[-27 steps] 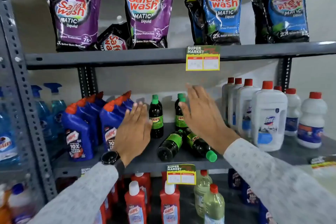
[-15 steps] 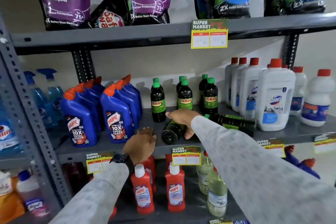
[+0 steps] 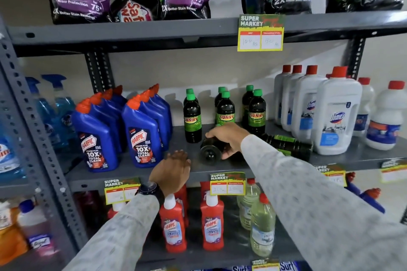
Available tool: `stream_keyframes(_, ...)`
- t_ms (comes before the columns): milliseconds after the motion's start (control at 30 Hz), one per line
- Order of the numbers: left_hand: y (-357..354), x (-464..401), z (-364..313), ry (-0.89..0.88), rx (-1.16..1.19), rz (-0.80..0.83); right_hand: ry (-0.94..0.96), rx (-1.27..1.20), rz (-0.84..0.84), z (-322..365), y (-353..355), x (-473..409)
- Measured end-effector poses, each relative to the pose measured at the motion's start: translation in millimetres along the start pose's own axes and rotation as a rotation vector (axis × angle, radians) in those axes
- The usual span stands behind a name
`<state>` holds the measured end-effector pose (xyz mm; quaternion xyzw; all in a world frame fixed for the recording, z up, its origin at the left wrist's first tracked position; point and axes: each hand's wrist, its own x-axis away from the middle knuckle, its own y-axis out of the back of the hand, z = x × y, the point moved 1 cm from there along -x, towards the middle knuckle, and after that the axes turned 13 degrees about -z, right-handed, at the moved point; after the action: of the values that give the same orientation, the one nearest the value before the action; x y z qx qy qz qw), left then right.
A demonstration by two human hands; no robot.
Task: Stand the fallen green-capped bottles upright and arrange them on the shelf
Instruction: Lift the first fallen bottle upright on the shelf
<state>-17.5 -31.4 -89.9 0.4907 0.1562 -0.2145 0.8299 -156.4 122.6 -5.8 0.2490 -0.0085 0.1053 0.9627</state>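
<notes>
Several dark green-capped "Sunny" bottles [image 3: 225,109] stand upright at the back of the grey middle shelf [image 3: 136,171]. One bottle [image 3: 210,152] lies on its side with its round base pointing at me; my right hand [image 3: 226,137] is closed over its body. Two more fallen bottles [image 3: 288,146] lie side by side to the right, partly behind my right sleeve. My left hand [image 3: 170,170] rests flat at the shelf's front edge, fingers apart, holding nothing.
Blue Harpic bottles [image 3: 141,130] stand left of the green-capped group, white Domex bottles [image 3: 334,116] to the right. Detergent pouches fill the upper shelf. Red Harpic bottles [image 3: 172,224] and pale bottles stand on the lower shelf. Price tags [image 3: 228,183] hang on shelf edges.
Both hands dropped from raised and open. My right hand came down and closed on the fallen bottle, staying there. My left hand settled at the shelf edge. The view tilted downward.
</notes>
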Motion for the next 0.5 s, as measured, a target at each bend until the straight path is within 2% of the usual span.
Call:
stream_keyframes(200,-10,-2,-4,0.001,0.004,-0.035,0.292,-0.210,-0.246,2,14,1)
stream_keyframes(233,-15,-2,-5,0.046,0.054,-0.007,0.364,-0.208,-0.297,-2,12,4)
stream_keyframes(300,-18,-5,-6,0.187,0.184,-0.053,0.496,-0.231,-0.362,-15,6,9)
stream_keyframes(400,-17,-9,-6,0.348,0.375,-0.088,0.633,-0.255,-0.387,-36,-4,12)
stream_keyframes(500,-19,-6,-4,0.326,0.350,-0.052,0.686,-0.227,-0.381,-48,-19,14)
